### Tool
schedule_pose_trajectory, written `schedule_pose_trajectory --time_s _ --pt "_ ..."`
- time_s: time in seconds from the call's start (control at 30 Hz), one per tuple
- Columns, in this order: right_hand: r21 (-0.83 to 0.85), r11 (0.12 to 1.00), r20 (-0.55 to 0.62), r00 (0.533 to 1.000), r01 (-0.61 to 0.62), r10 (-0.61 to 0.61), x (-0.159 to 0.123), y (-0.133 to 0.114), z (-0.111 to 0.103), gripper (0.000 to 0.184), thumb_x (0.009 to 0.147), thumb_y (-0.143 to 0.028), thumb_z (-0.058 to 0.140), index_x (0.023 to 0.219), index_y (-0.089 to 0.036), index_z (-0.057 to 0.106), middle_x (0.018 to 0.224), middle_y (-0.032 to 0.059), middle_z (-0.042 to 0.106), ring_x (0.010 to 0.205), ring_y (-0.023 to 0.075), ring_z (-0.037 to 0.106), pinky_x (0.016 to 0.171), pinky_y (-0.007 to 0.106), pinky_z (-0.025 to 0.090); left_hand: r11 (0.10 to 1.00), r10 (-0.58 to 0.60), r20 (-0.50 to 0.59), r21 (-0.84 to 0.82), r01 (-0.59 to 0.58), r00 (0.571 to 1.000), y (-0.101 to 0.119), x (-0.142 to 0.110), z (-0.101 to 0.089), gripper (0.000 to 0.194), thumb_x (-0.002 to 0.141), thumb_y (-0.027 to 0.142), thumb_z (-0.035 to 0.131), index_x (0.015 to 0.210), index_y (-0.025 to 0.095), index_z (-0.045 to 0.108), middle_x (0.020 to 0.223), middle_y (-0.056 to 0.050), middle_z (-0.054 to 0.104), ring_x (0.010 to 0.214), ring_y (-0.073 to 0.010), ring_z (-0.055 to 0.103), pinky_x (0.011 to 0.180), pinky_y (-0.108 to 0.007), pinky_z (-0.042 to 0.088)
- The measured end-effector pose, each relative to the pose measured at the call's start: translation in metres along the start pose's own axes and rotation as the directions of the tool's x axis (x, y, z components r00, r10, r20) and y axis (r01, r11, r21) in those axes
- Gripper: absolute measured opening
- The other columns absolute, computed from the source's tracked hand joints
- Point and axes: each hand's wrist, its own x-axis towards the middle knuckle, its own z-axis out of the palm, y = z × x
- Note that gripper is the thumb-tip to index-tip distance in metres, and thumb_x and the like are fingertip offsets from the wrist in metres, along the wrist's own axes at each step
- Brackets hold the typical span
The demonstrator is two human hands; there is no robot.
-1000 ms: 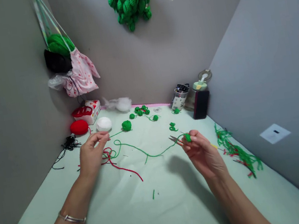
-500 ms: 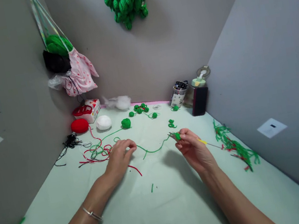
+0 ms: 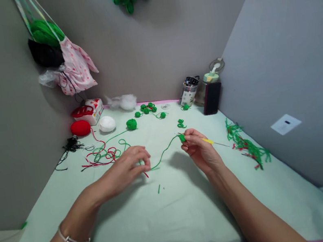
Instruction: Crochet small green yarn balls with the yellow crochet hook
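Note:
Between the fingertips of my right hand [image 3: 198, 145] is a small green crocheted piece [image 3: 182, 138], with scissor tips [image 3: 177, 134] poking out beside it. From that piece a green yarn strand [image 3: 164, 150] dips to my left hand [image 3: 133, 163], whose curled fingers close on it at the thumb. Behind my right hand a yellow-handled crochet hook [image 3: 208, 141] points right. A red yarn end [image 3: 146, 174] shows below my left fingers. Farther back sits a green yarn ball [image 3: 131, 124], its strand trailing left into tangled yarn.
Red [image 3: 80, 128] and white yarn balls [image 3: 106, 124] stand back left, near a tissue box [image 3: 95, 109]. Several small green pieces [image 3: 148, 108] lie at the back. A pen cup [image 3: 188, 93], bottle [image 3: 210, 77] and phone [image 3: 212, 98] stand back right. Green and red yarn scraps [image 3: 248, 145] line the right side.
My left hand has come from near the green ball toward the middle, onto the strand. My right hand has shifted left with the green piece and scissors, uncovering more of the hook. The view has tilted down.

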Motion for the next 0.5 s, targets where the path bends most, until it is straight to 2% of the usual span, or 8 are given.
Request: schedule_pose_trajectory --time_s 0.07,0.13,0.23,0.3,0.33,0.4,0.43,0.5 --pt "0.004 1.000 -0.002 1.000 -0.006 0.006 0.000 0.000 0.001 0.025 0.057 -0.021 0.090 0.071 -0.021 0.069 0.065 -0.0051 0.057 0.059 0.0088 0.047 0.053 0.021 0.041 0.998 0.054 0.089 0.009 -0.055 0.995 0.010 -0.004 0.013 0.014 0.095 0.016 0.061 0.085 0.025 0.064 0.102 -0.003 0.071 0.110 -0.0245 0.061 0.103 -0.040 0.045" --pt "0.004 1.000 -0.001 1.000 -0.010 0.010 -0.001 0.001 0.002 0.025 0.056 -0.021 0.090 0.070 -0.020 0.069 0.064 -0.0054 0.056 0.059 0.0085 0.046 0.052 0.020 0.041 0.996 0.078 0.123 0.042 -0.084 0.989 0.015 -0.005 0.036 0.018 0.089 0.008 0.062 0.079 0.023 0.061 0.092 -0.003 0.069 0.100 -0.0251 0.060 0.100 -0.043 0.045" --pt "0.002 1.000 0.004 1.000 -0.011 0.011 -0.002 0.001 0.002 0.025 0.056 -0.022 0.090 0.070 -0.020 0.069 0.063 -0.0057 0.056 0.059 0.0084 0.046 0.053 0.020 0.041 0.991 0.094 0.103 0.086 -0.103 0.990 0.014 -0.006 0.067 0.026 0.084 0.001 0.054 0.071 0.024 0.051 0.079 -0.002 0.061 0.085 -0.0238 0.055 0.101 -0.047 0.043" --pt "-0.002 1.000 0.006 1.000 -0.011 0.011 -0.001 0.002 0.002 0.025 0.056 -0.022 0.090 0.070 -0.020 0.069 0.063 -0.0058 0.056 0.060 0.0084 0.046 0.053 0.020 0.041 0.990 0.095 0.070 0.095 -0.101 0.993 0.011 -0.005 0.072 0.027 0.079 0.000 0.055 0.071 0.024 0.047 0.075 -0.001 0.057 0.081 -0.0236 0.053 0.101 -0.049 0.044" --pt "-0.004 1.000 0.005 1.000 -0.010 0.010 -0.001 0.003 0.001 0.025 0.056 -0.022 0.090 0.071 -0.020 0.069 0.063 -0.0059 0.056 0.060 0.0084 0.046 0.054 0.020 0.042 0.991 0.093 0.053 0.089 -0.098 0.994 0.010 -0.004 0.067 0.026 0.077 0.001 0.056 0.071 0.025 0.047 0.073 0.000 0.056 0.079 -0.0234 0.053 0.097 -0.047 0.046" --pt "-0.012 1.000 0.005 1.000 -0.009 0.010 0.000 0.005 0.000 0.025 0.056 -0.023 0.089 0.071 -0.020 0.069 0.064 -0.0060 0.056 0.060 0.0083 0.047 0.054 0.020 0.042 0.995 0.086 0.020 0.058 -0.087 0.996 0.012 0.001 0.045 0.023 0.075 0.005 0.060 0.072 0.025 0.049 0.071 0.001 0.056 0.076 -0.0229 0.055 0.080 -0.039 0.049" --pt "-0.017 1.000 0.006 1.000 -0.009 0.009 0.001 0.006 0.000 0.025 0.056 -0.024 0.089 0.070 -0.020 0.069 0.065 -0.0060 0.056 0.060 0.0083 0.047 0.054 0.020 0.042 0.996 0.082 -0.013 0.036 -0.082 0.997 0.015 0.006 0.030 0.019 0.078 0.008 0.061 0.076 0.024 0.053 0.075 0.001 0.060 0.076 -0.0225 0.057 0.076 -0.036 0.049" --pt "-0.037 0.999 0.012 1.000 -0.015 0.015 0.003 0.008 -0.001 0.024 0.057 -0.025 0.089 0.069 -0.020 0.068 0.066 -0.0056 0.058 0.060 0.0083 0.048 0.055 0.021 0.042 0.996 0.087 -0.108 -0.017 -0.089 0.990 0.028 0.022 -0.003 0.011 0.090 0.014 0.059 0.088 0.024 0.059 0.087 0.000 0.067 0.082 -0.0210 0.063 0.080 -0.035 0.050"
